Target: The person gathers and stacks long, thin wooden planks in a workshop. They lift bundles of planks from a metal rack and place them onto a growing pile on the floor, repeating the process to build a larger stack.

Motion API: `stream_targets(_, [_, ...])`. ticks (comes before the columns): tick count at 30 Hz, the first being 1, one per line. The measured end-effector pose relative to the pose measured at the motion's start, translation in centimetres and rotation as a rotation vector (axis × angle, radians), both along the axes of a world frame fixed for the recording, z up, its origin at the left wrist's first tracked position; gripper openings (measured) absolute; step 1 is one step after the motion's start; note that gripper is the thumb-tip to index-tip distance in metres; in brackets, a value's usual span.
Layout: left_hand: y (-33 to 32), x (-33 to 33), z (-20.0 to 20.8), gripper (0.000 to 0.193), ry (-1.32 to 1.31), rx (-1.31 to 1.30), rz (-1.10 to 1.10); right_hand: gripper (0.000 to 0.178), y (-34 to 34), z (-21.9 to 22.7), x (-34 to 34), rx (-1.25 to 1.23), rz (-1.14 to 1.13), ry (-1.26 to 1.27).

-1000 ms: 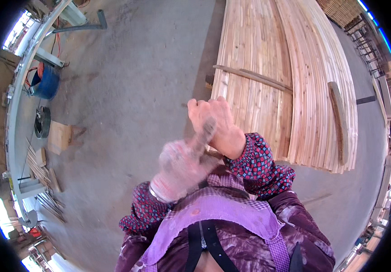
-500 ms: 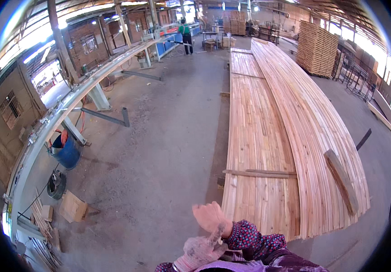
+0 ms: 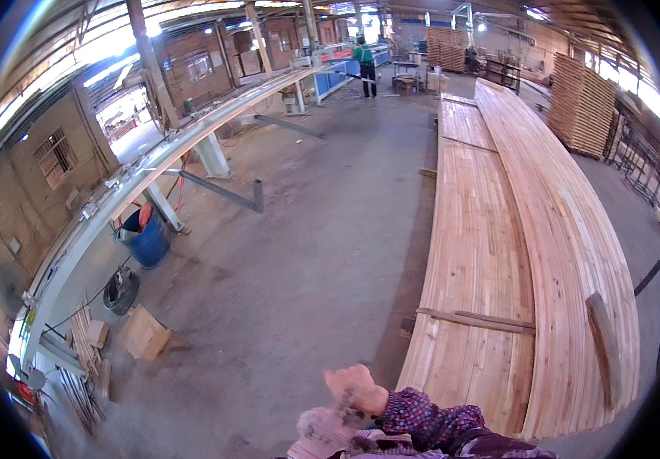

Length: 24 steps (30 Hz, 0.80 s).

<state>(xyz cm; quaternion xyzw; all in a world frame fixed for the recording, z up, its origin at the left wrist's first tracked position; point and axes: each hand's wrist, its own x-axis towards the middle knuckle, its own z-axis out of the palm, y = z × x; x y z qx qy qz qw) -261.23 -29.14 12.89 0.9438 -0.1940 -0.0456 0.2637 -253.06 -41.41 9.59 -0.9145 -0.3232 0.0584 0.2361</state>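
Head view is showing the person's right hand [image 3: 355, 389], bare, pinching the cuff of the pale glove [image 3: 321, 430] that is covering the left hand [image 3: 322, 434], whose grip cannot be told. Both are sitting low in frame, just beside the long stack of wooden boards [image 3: 490, 252] on the concrete floor [image 3: 307, 252].

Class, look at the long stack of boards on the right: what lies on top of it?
On the board stack, two thin battens lie crosswise near the front, and one short plank lies lengthwise at its right edge. What is under the stack is hidden.
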Motion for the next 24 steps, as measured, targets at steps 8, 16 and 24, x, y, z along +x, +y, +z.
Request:
stream_targets(8, [6.7, -0.6, -6.5, 0.052, 0.131, -0.015, 0.022, 0.016, 8.9, -2.1, 3.0, -0.24, 0.028, 0.086])
stream_targets(16, [17.7, 1.8, -4.0, 0.029, 0.309, -0.474, 0.215, 0.018, 17.7, -5.1, 5.0, -0.288, 0.112, 0.071])
stream_targets(24, [25.4, 6.1, -1.9, 0.037, 0.319, -0.224, 0.15, 0.021, 27.0, -2.5, 10.5, -0.269, 0.175, 0.099])
